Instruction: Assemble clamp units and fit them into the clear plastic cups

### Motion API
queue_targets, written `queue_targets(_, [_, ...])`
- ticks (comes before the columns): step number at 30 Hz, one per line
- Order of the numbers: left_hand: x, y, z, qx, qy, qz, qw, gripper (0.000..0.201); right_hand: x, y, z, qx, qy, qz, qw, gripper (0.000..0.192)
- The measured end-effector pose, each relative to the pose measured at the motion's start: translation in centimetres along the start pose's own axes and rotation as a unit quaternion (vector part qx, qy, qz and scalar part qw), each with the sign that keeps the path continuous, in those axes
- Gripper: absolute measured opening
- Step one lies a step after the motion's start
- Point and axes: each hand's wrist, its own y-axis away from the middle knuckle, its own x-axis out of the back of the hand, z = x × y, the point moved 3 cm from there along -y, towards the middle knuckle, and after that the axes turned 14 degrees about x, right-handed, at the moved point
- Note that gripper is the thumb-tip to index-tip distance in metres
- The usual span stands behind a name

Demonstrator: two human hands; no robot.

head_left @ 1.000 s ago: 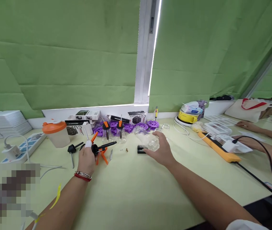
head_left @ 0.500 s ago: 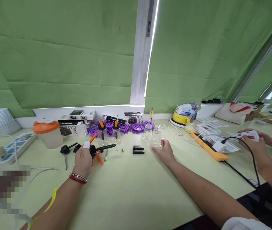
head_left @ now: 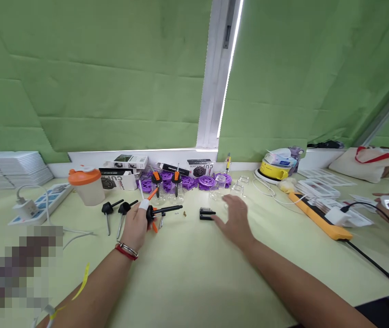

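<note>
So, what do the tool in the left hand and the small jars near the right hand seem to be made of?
The tool in the left hand looks like matte black plastic with orange plastic parts; its even, dull surface suggests that. The jars beyond the right hand are see-through with bright rims, so glass or clear plastic; the picture cannot settle which.

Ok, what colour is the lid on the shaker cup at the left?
Orange, on the translucent white shaker cup; the head view shows it plainly.

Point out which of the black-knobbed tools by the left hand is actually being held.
The black-and-orange tool in the left hand, its black shaft pointing right. The two black-knobbed tools lying left of it on the table are untouched.
</note>
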Motion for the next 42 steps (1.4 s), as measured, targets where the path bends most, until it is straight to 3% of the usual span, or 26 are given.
queue_targets(4, [-1.7, 2.0, 0.5, 0.024, -0.044, -0.094, 0.994, 0.036, -0.6, -2.2, -7.8, 0.21, -0.025, -0.061, 0.975, 0.044])
queue_targets(6, [-2.1, 2.6, 0.3, 0.053, -0.046, -0.124, 0.99, 0.037, -1.2, -3.2, -9.9, 0.26, -0.031, -0.085, 0.961, 0.043])
queue_targets(8, [-2.2, 2.8, 0.1, 0.078, -0.051, -0.144, 0.985, 0.039, -1.4, -4.2, -10.6, 0.258, -0.045, -0.091, 0.961, 0.038])
queue_targets(10, [-1.9, 2.6, 0.1, 0.059, -0.053, -0.14, 0.987, 0.038, -1.0, -5.2, -10.2, 0.212, -0.072, -0.087, 0.971, 0.034])
queue_targets(13, [-1.1, 2.5, 1.0, -0.061, -0.062, -0.08, 0.993, 0.029, 0.4, -6.5, -8.5, 0.088, -0.159, -0.093, 0.979, 0.025])
queue_targets(15, [-0.9, 2.9, 1.6, -0.142, -0.099, -0.056, 0.983, 0.033, 0.9, -7.0, -7.2, -0.011, -0.255, -0.125, 0.959, 0.02])
queue_targets(17, [-1.3, 3.3, 1.7, -0.183, -0.162, -0.066, 0.967, 0.044, 0.6, -6.9, -6.2, -0.098, -0.334, -0.18, 0.92, 0.019])
queue_targets(19, [-1.9, 3.6, 1.3, -0.178, -0.229, -0.103, 0.952, 0.047, -0.7, -6.1, -5.5, -0.167, -0.396, -0.25, 0.868, 0.018])
queue_targets(21, [-2.5, 3.4, 0.4, -0.125, -0.277, -0.146, 0.942, 0.041, -2.5, -4.9, -5.4, -0.22, -0.453, -0.292, 0.813, 0.01])
queue_targets(24, [-2.6, 2.2, -1.3, 0.027, -0.281, -0.191, 0.94, 0.034, -5.5, -2.9, -5.5, -0.299, -0.5, -0.246, 0.775, 0.032])
queue_targets(26, [-2.5, 1.4, -2.1, 0.116, -0.263, -0.211, 0.934, 0.028, -7.0, -1.8, -5.8, -0.303, -0.481, -0.212, 0.795, 0.033])
queue_targets(28, [-2.3, 0.8, -2.5, 0.153, -0.264, -0.211, 0.929, 0.018, -8.0, -1.1, -6.2, -0.292, -0.452, -0.18, 0.824, 0.029])
queue_targets(32, [-2.2, 0.4, -2.6, 0.143, -0.303, -0.179, 0.925, 0.014, -8.9, -0.7, -7.0, -0.276, -0.41, -0.15, 0.856, 0.022])
queue_targets(42, [-2.2, 0.0, -3.0, 0.098, -0.373, -0.106, 0.917, 0.014, -10.5, -1.9, -7.4, -0.247, -0.404, -0.173, 0.864, 0.028])
